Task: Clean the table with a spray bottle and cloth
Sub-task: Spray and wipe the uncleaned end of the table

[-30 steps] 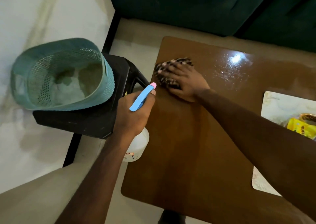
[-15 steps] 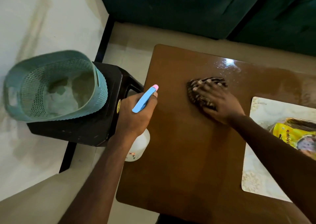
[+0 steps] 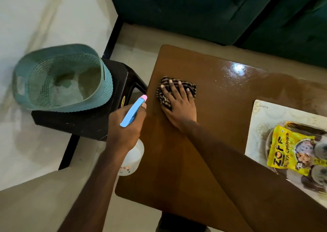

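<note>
Table (image 3: 221, 143): right hand (image 3: 178, 106) presses cloth (image 3: 164, 100), left hand (image 3: 123, 127) grips spray bottle (image 3: 134, 154).

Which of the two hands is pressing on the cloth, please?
The right hand, fingers flat on the striped cloth; the left hand grips the spray bottle.

I see bare worktop (image 3: 230, 111) between the striped cloth (image 3: 162, 100) and the placemat (image 3: 260, 125) — free passage there and toward the near edge. The placemat with its yellow snack packet (image 3: 286, 152) blocks the right; the black stool (image 3: 85, 123) and teal basket (image 3: 108, 83) stand just off the left edge.
</note>
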